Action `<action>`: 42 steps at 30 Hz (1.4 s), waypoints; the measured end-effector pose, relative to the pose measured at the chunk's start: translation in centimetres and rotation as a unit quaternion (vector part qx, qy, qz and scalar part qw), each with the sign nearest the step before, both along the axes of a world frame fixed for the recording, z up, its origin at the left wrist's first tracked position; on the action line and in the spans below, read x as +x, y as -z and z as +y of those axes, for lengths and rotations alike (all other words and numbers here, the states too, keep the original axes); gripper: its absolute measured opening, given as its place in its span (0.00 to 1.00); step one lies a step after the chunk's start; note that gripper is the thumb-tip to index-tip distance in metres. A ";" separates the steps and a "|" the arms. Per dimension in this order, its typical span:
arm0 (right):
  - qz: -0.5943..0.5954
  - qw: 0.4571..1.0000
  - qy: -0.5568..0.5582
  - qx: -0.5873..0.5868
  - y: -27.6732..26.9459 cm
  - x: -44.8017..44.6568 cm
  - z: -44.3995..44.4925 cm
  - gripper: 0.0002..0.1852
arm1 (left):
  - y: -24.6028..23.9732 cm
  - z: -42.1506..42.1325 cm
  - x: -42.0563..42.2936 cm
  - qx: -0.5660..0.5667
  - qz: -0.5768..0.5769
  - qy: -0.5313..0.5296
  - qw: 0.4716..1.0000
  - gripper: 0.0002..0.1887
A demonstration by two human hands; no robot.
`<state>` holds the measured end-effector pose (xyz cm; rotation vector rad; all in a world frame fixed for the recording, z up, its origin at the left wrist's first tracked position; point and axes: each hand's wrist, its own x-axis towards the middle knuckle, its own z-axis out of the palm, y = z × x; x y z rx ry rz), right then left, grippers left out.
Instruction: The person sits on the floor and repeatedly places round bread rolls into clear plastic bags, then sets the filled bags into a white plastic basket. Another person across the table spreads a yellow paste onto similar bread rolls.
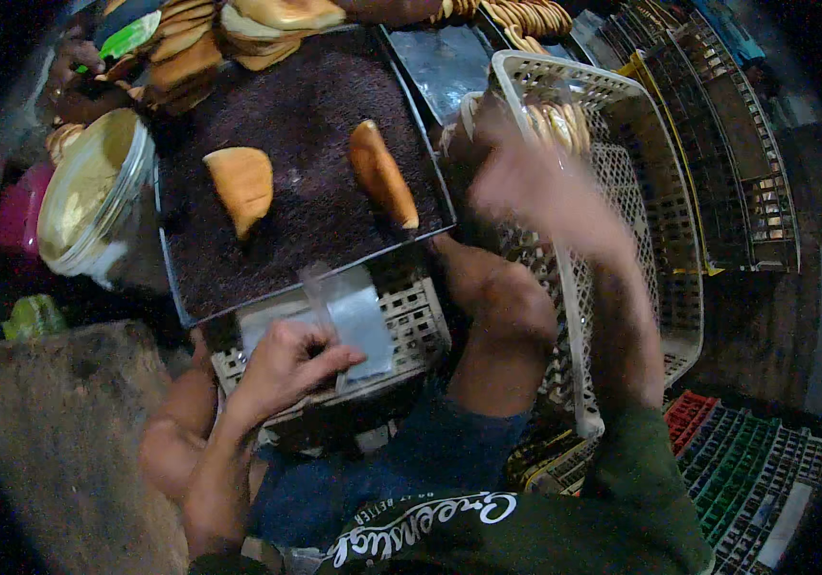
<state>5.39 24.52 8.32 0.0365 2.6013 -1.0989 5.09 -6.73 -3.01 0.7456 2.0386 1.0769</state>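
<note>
My left hand [303, 359] pinches a thin clear plastic bag [322, 305] between thumb and fingers. Beneath it, a stack of clear plastic bags [368, 323] lies on an upturned-looking white perforated crate [418, 313]. My right hand [526, 180], blurred by motion, is over the near side of a tall white plastic basket [680, 215]; whether it holds anything cannot be told. Several bread pieces [560, 128] sit inside the basket. Before me, a metal-rimmed tray [310, 287] carries a dark, grainy layer, with a folded bread [244, 185] at left and another bread [382, 176] at right.
A bucket of pale cream [88, 201] stands left of the tray. Beyond it, another person's hand [77, 61] is by a green spatula [131, 34]. Stacked bread slices [185, 61] lie at the back. Stacked crates [749, 460] stand at right, a wooden board [73, 431] at left.
</note>
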 end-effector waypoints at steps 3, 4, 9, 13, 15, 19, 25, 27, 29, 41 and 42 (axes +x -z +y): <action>0.167 0.970 -0.179 -0.002 1.3 4.8 -9.3 0.06 | -1.1 -0.1 0.6 0.108 0.345 -0.086 0.928 0.21; 0.256 0.960 -0.089 -0.067 2.1 4.8 -9.8 0.07 | -1.9 0.1 0.6 0.081 0.304 -0.098 0.944 0.20; 0.142 0.833 0.280 -0.456 4.1 6.5 -12.2 0.08 | -1.8 -0.5 -1.8 0.391 -0.286 -0.326 0.812 0.18; 0.154 0.799 0.321 -0.485 6.4 8.4 -14.0 0.10 | -3.1 -1.7 -2.1 0.476 -0.150 -0.418 0.759 0.14; 0.174 0.771 0.286 -0.542 6.7 8.5 -14.2 0.12 | -3.6 -2.5 -2.1 0.412 -0.049 -0.469 0.780 0.13; 0.317 0.825 0.288 -0.369 11.3 3.6 -18.3 0.10 | -2.1 -6.3 -4.5 0.295 0.235 -0.599 0.706 0.15; 0.401 0.896 0.192 -0.001 19.8 -4.3 -17.8 0.43 | -2.1 -9.1 -6.1 0.478 -0.067 -0.617 0.622 0.27; 0.412 0.890 0.192 0.033 21.7 -6.9 -18.1 0.46 | -0.3 -8.2 -6.5 0.464 -0.029 -0.629 0.623 0.30; 0.420 0.879 0.220 0.043 22.1 -9.5 -17.9 0.45 | 1.0 -7.9 -7.4 0.444 0.004 -0.645 0.622 0.30; 0.275 0.899 0.318 -0.119 5.5 -0.4 -4.9 0.19 | 0.4 -8.2 -9.0 0.309 0.187 -0.659 0.659 0.35; 0.261 0.888 0.311 -0.216 3.6 1.8 -4.4 0.19 | 0.3 -7.2 -9.0 0.287 0.203 -0.635 0.688 0.35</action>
